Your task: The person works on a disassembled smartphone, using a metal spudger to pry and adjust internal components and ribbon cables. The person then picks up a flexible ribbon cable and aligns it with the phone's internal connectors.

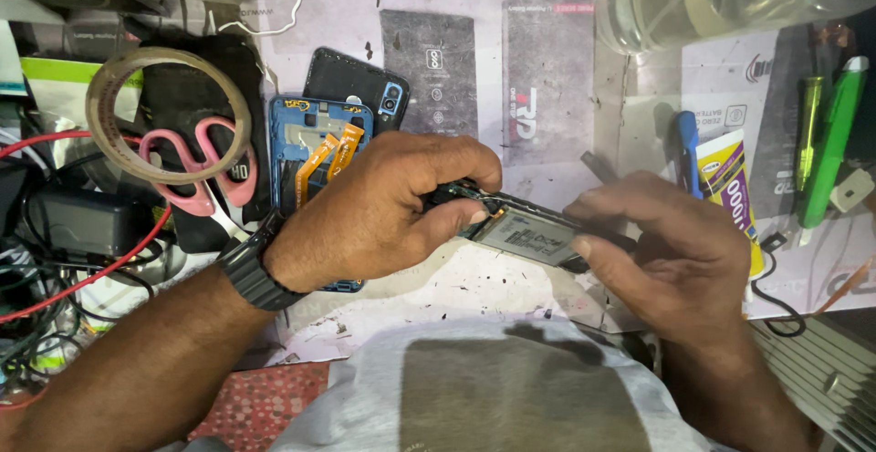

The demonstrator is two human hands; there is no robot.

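Cluttered bench (547,288), covered with a pale, scuffed printed mat, fills the view from above. Near its middle both hands hold an opened phone body (520,231), lifted and tilted, its grey battery face showing. The left hand (388,206) is curled closed around the phone's left end, thumb and fingertips pinching its edge; a dark wristwatch (255,265) sits on that wrist. The right hand (662,247) is folded closed over the phone's right end, thumb pressed along the near edge (whether it also holds a small tool I cannot tell).

Just behind the left hand lies a blue phone frame (306,137) with orange ribbon cables (328,155), and a dark back cover (351,83) leans at its far side. Toward the left edge, pink-handled scissors (196,174) rest on a black pouch, with a roll of clear tape (169,114) lying over them. Red and black wires (55,233) crowd the left edge.

Two dark rectangular labels (484,69) are printed on the mat near the far edge, one grey, one darker with red marks. At the far right corner stands a clear plastic bottle (721,0). Toward the right edge lie a blue-handled tool (689,146), a yellow and purple packet (735,187) and green pens (830,137).
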